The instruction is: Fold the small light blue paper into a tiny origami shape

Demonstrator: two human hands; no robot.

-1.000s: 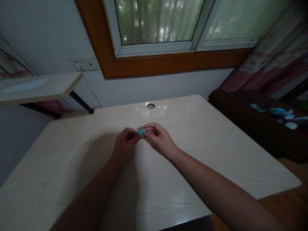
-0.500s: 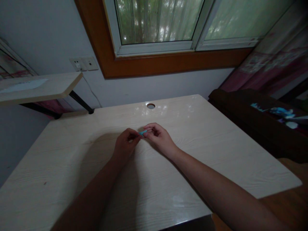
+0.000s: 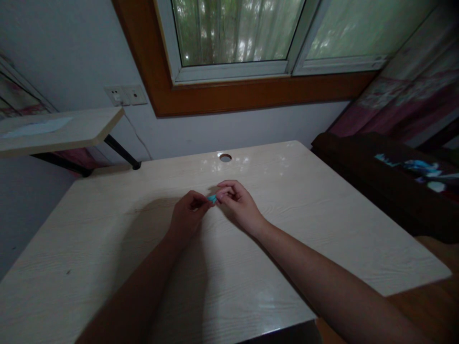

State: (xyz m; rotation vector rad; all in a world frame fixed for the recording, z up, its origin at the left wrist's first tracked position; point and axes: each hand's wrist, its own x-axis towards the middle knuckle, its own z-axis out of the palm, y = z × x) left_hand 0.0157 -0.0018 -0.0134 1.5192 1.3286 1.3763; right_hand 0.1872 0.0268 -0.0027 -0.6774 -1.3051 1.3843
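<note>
A small turquoise piece, perhaps folded paper, is pinched between both my hands just above the pale wooden desk. My left hand curls its fingertips onto the piece's left end. My right hand grips its right end with thumb and bent fingers. Most of the piece is hidden by my fingers, so I cannot make out its shape.
A round cable hole lies in the desk behind my hands. A raised side shelf juts out at the left, with wall sockets above it. Dark furniture with bluish items stands at the right, under a window.
My hands have stayed together in nearly the same spot. The right fingers have shifted slightly on the turquoise piece, which now shows less.
</note>
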